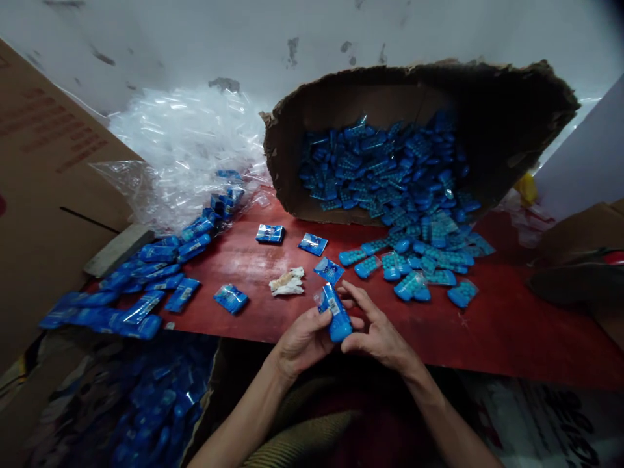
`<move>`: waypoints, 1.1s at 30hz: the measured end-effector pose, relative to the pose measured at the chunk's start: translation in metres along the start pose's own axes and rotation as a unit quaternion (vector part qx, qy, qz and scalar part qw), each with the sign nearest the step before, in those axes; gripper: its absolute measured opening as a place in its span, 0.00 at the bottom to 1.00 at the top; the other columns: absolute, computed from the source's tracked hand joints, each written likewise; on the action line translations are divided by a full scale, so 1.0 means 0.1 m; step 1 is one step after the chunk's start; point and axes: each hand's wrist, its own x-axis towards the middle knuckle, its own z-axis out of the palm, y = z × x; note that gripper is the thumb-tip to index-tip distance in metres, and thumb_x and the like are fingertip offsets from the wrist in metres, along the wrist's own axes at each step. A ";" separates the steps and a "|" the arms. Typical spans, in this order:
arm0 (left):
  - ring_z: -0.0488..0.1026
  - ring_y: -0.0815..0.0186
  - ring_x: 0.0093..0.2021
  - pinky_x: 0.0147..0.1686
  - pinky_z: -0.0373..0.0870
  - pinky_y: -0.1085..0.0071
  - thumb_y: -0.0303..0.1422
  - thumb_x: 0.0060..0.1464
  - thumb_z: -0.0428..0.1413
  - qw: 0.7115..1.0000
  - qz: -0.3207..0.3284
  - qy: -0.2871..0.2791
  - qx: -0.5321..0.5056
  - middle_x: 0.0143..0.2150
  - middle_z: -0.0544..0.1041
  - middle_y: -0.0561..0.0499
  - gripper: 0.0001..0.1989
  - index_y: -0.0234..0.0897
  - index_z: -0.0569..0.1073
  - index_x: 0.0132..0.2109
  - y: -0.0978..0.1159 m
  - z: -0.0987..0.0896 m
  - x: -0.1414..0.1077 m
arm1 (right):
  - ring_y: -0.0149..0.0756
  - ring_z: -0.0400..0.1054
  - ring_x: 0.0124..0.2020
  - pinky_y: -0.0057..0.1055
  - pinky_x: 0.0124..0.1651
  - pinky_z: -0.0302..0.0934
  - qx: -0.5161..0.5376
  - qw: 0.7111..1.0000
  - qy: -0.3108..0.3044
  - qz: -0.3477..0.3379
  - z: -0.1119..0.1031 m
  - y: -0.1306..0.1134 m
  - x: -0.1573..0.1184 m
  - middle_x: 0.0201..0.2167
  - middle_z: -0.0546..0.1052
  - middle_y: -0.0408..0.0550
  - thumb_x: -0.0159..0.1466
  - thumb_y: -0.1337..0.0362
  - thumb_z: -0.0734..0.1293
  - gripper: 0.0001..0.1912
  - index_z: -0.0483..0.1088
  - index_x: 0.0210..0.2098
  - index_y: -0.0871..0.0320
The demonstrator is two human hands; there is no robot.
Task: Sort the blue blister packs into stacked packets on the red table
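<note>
A blue packet [336, 315] with a white barcode label is held near the table's front edge, tilted, its rounded end toward me. My left hand [305, 338] grips it from the left, thumb on its face. On its right side, my right hand [377, 331] has its fingers apart, the fingertips beside or behind the packet; whether they touch it is hard to tell. Just beyond lies a flat blue card [328, 270], with another blue card [312, 244] and a small stack of cards [270, 233] farther back. A crumpled whitish scrap [287, 282] rests left of my hands.
A torn-edged carton [419, 97] spills blue beaded packets [412, 286] onto the red table [487, 331]. At left are piled labelled blue packets [156, 270], clear plastic sleeves [180, 136], a grey block [118, 250] and a large cardboard box [49, 175]. More blue packets [160, 403] lie below the table.
</note>
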 end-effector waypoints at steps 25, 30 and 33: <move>0.73 0.62 0.35 0.41 0.64 0.69 0.38 0.47 0.55 0.992 0.076 0.093 -0.036 0.30 0.77 0.44 0.14 0.29 0.73 0.35 -0.24 0.09 0.02 | 0.31 0.66 0.30 0.25 0.34 0.63 0.134 0.989 0.042 0.053 0.23 0.24 -0.03 0.36 0.73 0.44 0.49 0.56 0.68 0.30 0.63 0.51 0.54; 0.73 0.61 0.37 0.42 0.64 0.65 0.35 0.49 0.53 0.993 0.076 0.077 -0.045 0.35 0.77 0.43 0.13 0.31 0.72 0.40 -0.24 0.10 -0.01 | 0.29 0.66 0.25 0.23 0.28 0.62 0.096 0.992 0.065 0.048 0.25 0.27 -0.01 0.27 0.73 0.42 0.53 0.55 0.65 0.27 0.63 0.50 0.56; 0.73 0.62 0.37 0.41 0.64 0.67 0.34 0.50 0.53 0.994 0.076 0.072 -0.044 0.35 0.77 0.44 0.12 0.31 0.73 0.40 -0.23 0.09 -0.03 | 0.32 0.68 0.32 0.26 0.34 0.64 0.103 0.993 0.040 0.043 0.25 0.25 0.00 0.34 0.74 0.43 0.52 0.59 0.66 0.26 0.62 0.51 0.55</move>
